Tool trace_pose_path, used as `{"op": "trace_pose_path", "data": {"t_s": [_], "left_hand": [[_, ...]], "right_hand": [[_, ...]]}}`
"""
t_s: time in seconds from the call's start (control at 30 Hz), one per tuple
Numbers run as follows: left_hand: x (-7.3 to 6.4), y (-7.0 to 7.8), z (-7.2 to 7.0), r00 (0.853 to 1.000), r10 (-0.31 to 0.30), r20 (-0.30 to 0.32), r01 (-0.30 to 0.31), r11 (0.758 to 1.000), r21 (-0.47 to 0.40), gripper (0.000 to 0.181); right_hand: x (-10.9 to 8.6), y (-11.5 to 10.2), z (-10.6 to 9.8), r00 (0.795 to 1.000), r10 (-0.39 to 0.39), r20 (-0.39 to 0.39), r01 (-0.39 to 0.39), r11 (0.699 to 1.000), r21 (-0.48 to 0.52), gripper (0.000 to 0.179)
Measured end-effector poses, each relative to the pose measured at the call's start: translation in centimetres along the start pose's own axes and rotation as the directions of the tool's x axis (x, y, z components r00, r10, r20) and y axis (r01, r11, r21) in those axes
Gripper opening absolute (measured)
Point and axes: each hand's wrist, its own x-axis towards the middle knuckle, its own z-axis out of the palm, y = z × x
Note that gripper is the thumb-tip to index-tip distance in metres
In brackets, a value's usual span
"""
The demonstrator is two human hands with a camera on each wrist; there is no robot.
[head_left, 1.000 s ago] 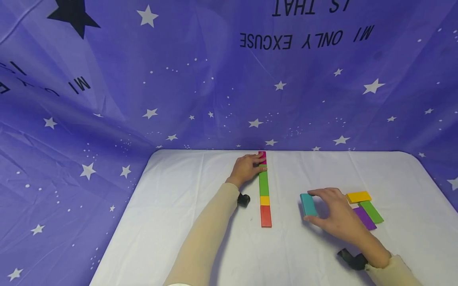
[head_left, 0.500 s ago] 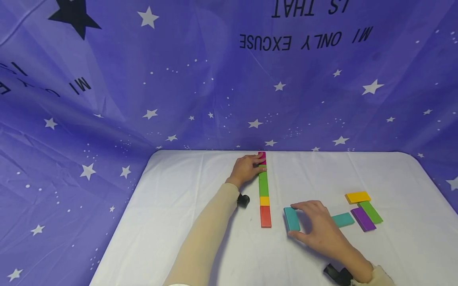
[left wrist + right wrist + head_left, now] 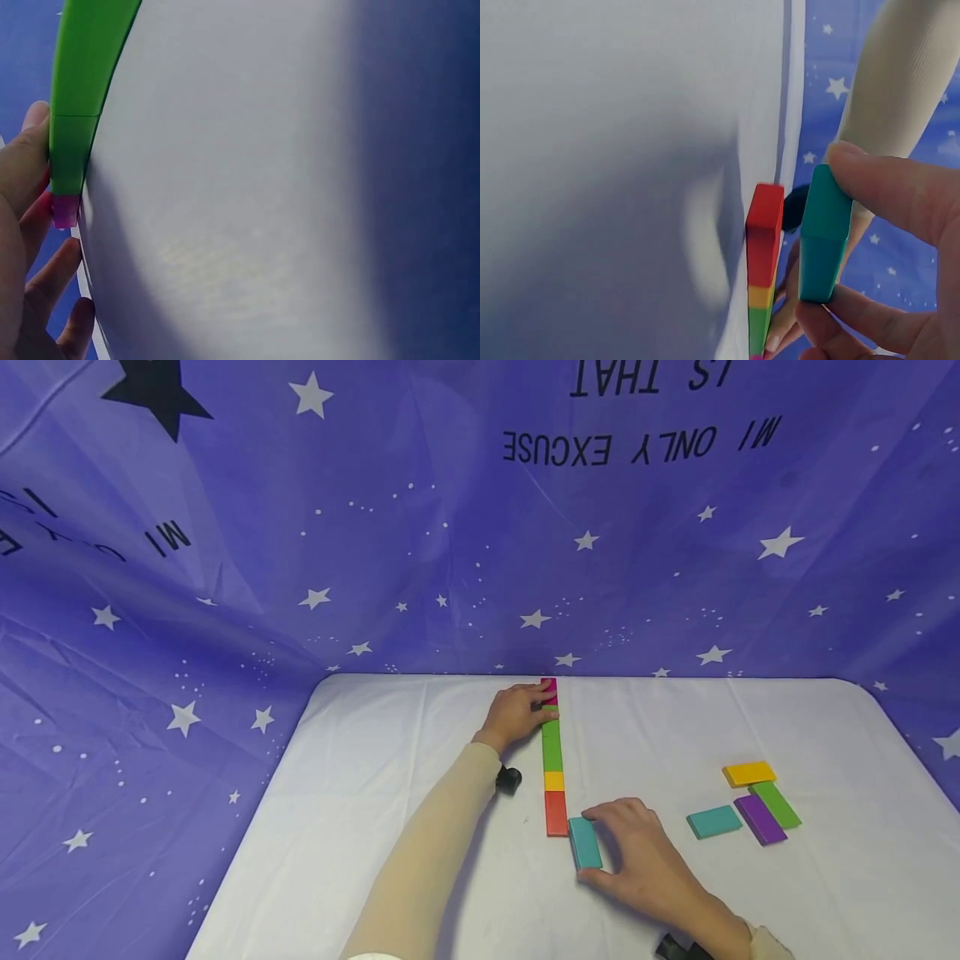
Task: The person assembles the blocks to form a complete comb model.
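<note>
A straight row of flat blocks runs down the white table in the head view: magenta [image 3: 549, 686], green [image 3: 552, 747], yellow [image 3: 553, 781] and red [image 3: 556, 814] at the near end. My left hand [image 3: 516, 714] rests its fingertips on the magenta block and its thumb on the green part, where the left wrist view shows a seam [image 3: 75, 115]. My right hand [image 3: 641, 860] pinches a teal block [image 3: 585, 843] by its two ends, thumb on the near end. That block is just right of the red one, slightly tilted; the right wrist view shows a gap between them.
Right of the right hand lie a second teal block [image 3: 714, 822], a purple block [image 3: 761, 820], a green block [image 3: 777, 804] and a yellow block [image 3: 750, 773]. A starry purple cloth [image 3: 450, 568] hangs behind the table's far edge.
My right hand has carried the teal block leftward and nearer to me, up to the red end of the row. The second teal block has come into view. The left hand stays put.
</note>
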Motion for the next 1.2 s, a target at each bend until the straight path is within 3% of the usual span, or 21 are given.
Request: {"op": "trace_pose_path", "data": {"t_s": [0.2,0.67,0.97,1.2], "left_hand": [[0.1,0.3,-0.3,1.0,-0.006,0.024,0.005,0.999,0.041,0.051],[0.4,0.7,-0.5,0.999,-0.024,0.031,0.022,0.998,0.054,0.05],[0.3,0.6,-0.4,0.999,-0.026,0.028,0.024,0.999,0.046,0.051],[0.2,0.5,-0.3,1.0,-0.017,0.017,0.016,1.0,0.021,0.051]], "right_hand": [[-0.1,-0.9,0.8,0.998,-0.053,-0.026,0.053,0.999,-0.004,0.068],[-0.3,-2.6,1.6,0.988,0.066,0.14,-0.063,0.998,-0.029,0.07],[0.0,-2.6,2.3,0.995,0.038,0.097,-0.03,0.996,-0.08,0.071],[0.2,-2.7,2.5,0.991,0.043,0.126,-0.03,0.994,-0.107,0.071]]}}
